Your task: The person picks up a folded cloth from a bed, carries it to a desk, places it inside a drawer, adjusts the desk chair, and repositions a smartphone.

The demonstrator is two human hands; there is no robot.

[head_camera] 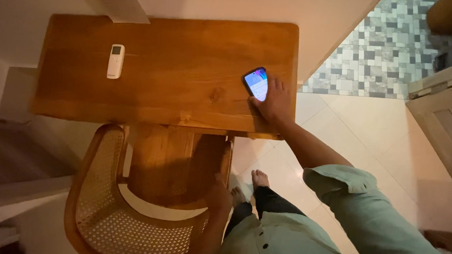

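A smartphone (pixel 256 83) lies on the wooden desk (pixel 181 67) near its right edge, under the right hand (pixel 273 103). A remote control (pixel 115 60) lies well apart toward the desk's left end. A cane-backed chair (pixel 117 220) stands before the desk, the left hand (pixel 216 194) on its arm.

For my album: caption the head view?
Right hand on a lit phone, left hand gripping a chair.

Pale green shirt (short sleeves, buttoned front), dark trousers, bare feet
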